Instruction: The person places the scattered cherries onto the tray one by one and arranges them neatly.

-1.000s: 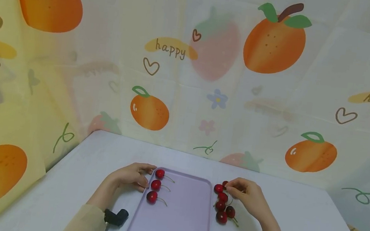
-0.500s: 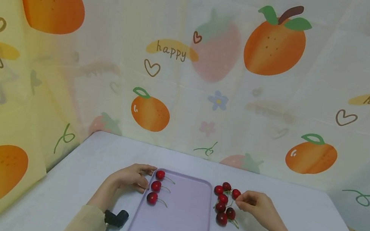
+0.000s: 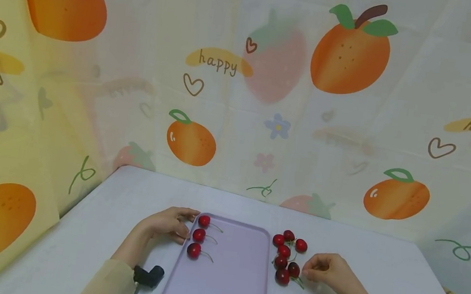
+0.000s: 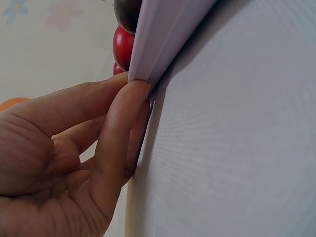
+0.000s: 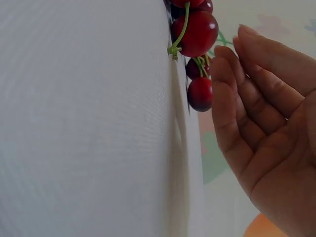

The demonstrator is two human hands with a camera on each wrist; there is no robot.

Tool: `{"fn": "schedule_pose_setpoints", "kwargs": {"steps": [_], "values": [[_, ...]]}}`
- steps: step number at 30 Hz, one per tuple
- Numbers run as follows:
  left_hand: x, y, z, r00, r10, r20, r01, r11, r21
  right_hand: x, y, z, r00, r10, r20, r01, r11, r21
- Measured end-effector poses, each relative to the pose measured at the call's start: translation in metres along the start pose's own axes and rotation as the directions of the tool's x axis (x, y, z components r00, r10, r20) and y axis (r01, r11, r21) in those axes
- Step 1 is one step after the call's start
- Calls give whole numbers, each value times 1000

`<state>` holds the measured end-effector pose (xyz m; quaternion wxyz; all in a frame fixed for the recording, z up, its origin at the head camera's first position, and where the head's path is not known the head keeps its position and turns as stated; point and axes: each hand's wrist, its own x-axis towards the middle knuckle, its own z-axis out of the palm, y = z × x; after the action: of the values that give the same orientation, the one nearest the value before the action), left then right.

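A pale purple tray (image 3: pixel 224 281) lies on the white table, with three red cherries (image 3: pixel 198 235) in a column along its left side, their stems pointing right. My left hand (image 3: pixel 165 222) is at the tray's far left corner; in the left wrist view its fingertips (image 4: pixel 134 91) pinch the rim. Right of the tray lies a loose group of several dark red cherries (image 3: pixel 283 252) with green stems. My right hand (image 3: pixel 332 274) is just right of this group, fingers loosely bent. In the right wrist view, nothing sits between those fingers, and the nearest cherry (image 5: pixel 196 33) is close to the fingertips.
The white table (image 3: pixel 379 265) carries the tray and cherries. A cloth printed with fruit (image 3: pixel 335 153) hangs behind the table and on its sides. A black wrist device (image 3: pixel 148 277) is strapped on the left wrist, close to the tray's left edge.
My right hand has moved from the back of the cherry group toward its near right side. One cherry now lies apart at the group's right. The left hand stays at the tray.
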<state>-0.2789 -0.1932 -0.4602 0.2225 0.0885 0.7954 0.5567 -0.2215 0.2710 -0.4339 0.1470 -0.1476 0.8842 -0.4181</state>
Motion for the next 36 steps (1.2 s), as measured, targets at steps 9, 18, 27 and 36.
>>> {"fn": "schedule_pose_setpoints", "kwargs": {"steps": [9, 18, 27, 36], "values": [[1, 0, -1, 1000, 2, 5, -2, 1000, -1, 1, 8, 5, 999, 16, 39, -17, 1000, 24], [0, 1, -1, 1000, -3, 4, 3, 1000, 2, 1, 15, 9, 995, -49, 82, 45, 998, 49], [-1, 3, 1, 1000, -15, -7, 15, 1000, 12, 1, 14, 10, 995, -59, 86, 58, 998, 21], [-1, 3, 1, 999, -31, -16, 31, 999, 9, 3, 13, 12, 995, -63, 80, 65, 998, -27]]}}
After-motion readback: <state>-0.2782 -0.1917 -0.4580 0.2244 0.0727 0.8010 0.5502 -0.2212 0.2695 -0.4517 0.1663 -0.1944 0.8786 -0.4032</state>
